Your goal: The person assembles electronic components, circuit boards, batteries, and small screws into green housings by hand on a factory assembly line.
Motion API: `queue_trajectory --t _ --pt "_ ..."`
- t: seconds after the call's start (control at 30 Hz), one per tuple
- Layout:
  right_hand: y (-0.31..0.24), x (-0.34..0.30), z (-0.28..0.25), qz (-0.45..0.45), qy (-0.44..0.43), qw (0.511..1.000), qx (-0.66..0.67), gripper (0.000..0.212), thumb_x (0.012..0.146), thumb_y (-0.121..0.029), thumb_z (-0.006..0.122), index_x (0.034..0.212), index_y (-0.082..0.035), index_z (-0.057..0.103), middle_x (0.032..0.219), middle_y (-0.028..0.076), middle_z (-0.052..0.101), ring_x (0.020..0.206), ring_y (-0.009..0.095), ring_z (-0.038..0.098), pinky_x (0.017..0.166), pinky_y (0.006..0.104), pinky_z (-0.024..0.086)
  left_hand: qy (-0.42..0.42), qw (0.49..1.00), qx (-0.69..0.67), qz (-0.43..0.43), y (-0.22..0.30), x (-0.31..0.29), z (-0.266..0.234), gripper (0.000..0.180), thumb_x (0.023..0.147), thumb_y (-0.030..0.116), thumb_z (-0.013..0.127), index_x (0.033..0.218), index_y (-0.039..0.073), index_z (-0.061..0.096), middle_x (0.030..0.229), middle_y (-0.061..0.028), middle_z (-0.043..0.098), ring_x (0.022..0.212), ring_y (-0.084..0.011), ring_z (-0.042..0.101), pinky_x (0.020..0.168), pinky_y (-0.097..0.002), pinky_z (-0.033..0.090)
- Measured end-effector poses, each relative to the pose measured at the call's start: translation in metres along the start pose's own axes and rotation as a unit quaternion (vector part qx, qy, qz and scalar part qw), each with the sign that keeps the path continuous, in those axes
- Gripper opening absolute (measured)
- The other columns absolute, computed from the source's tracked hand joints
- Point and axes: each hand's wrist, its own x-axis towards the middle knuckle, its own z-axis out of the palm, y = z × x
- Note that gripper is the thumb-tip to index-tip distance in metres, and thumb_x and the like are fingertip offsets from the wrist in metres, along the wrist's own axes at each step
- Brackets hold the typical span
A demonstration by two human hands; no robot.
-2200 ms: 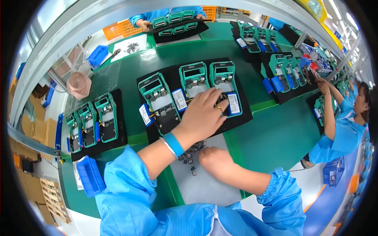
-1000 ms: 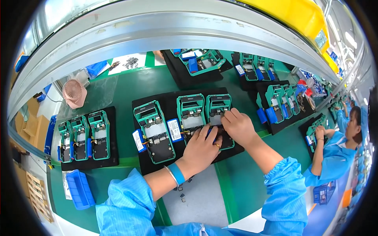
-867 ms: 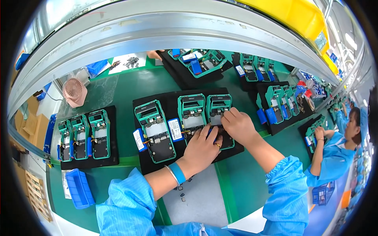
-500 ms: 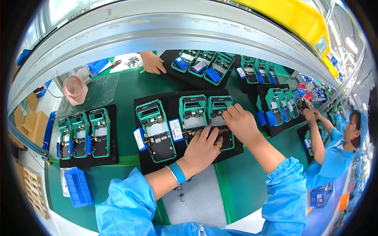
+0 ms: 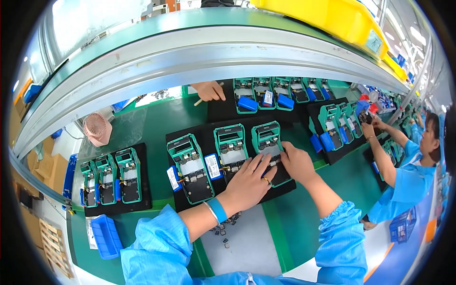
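Observation:
Three open green device housings with bare circuit boards stand in a row on a black foam mat (image 5: 190,204) before me. My left hand (image 5: 244,187) lies across the lower part of the right housing (image 5: 267,133), its fingers stretched out and apart. At that housing's right edge, my right hand (image 5: 298,161) has thumb and bent fingers against the side; its fingertips are partly hidden. The middle housing (image 5: 230,135) is partly covered by my left hand. The left housing (image 5: 185,149) is uncovered. Blue battery packs with white labels (image 5: 213,166) sit beside the left and middle housings.
More housings (image 5: 128,175) rest on a mat at left, near a blue bin (image 5: 105,236) and a pink fan (image 5: 97,128). Small dark parts (image 5: 223,230) lie near me. Across the bench is another person's hand (image 5: 209,90); a co-worker (image 5: 403,175) works at right. A metal beam (image 5: 213,54) crosses above.
The view has tilted upward. My right hand has moved down from the right housing's upper part to its right edge. The far mat with housings now sits straighter, beside its neighbour.

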Motion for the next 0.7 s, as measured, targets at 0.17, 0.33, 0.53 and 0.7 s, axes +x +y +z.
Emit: queue_trajectory --t 0.17,0.33,0.53,0.7 --pt "0.015 0.013 0.001 -0.002 0.030 0.999 0.019 0.029 0.094 -0.017 0.059 0.119 -0.003 0.060 0.084 0.026 0.068 0.082 0.045 0.066 0.072 0.0532 0.052 -0.046 0.995 0.030 -0.088 -0.005 0.016 0.013 0.067 0.099 0.033 0.056 0.153 0.002 0.033 0.160 -0.0252 0.027 0.149 -0.0351 0.028 0.118 -0.0530 0.027" --pt "-0.009 0.010 0.009 0.004 0.039 0.999 0.013 0.029 0.093 -0.015 0.060 0.118 -0.002 0.060 0.081 0.025 0.069 0.077 0.043 0.068 0.071 0.0517 0.055 -0.034 0.995 0.022 -0.088 -0.008 -0.008 -0.016 0.070 0.097 0.038 0.058 0.153 0.002 0.035 0.160 -0.0233 0.027 0.151 -0.0351 0.022 0.119 -0.0546 0.021" --pt "-0.001 0.003 0.011 0.029 0.088 0.990 0.105 0.027 0.093 -0.018 0.062 0.115 -0.002 0.065 0.094 0.022 0.070 0.087 0.040 0.068 0.076 0.0488 0.054 0.145 0.968 -0.101 -0.177 -0.028 -0.088 -0.070 0.067 0.085 0.015 0.071 0.146 0.006 0.046 0.157 -0.0238 0.031 0.144 -0.0425 0.033 0.117 -0.0507 0.028" --pt "0.036 -0.027 0.027 0.084 0.167 0.968 0.170 0.025 0.095 -0.019 0.063 0.110 0.000 0.068 0.098 0.018 0.069 0.091 0.036 0.067 0.080 0.0420 0.053 0.191 0.778 -0.314 -0.509 -0.069 -0.180 -0.070 0.055 0.094 0.018 0.064 0.144 0.004 0.045 0.134 -0.0131 0.052 0.120 -0.0259 0.053 0.097 -0.0398 0.045"
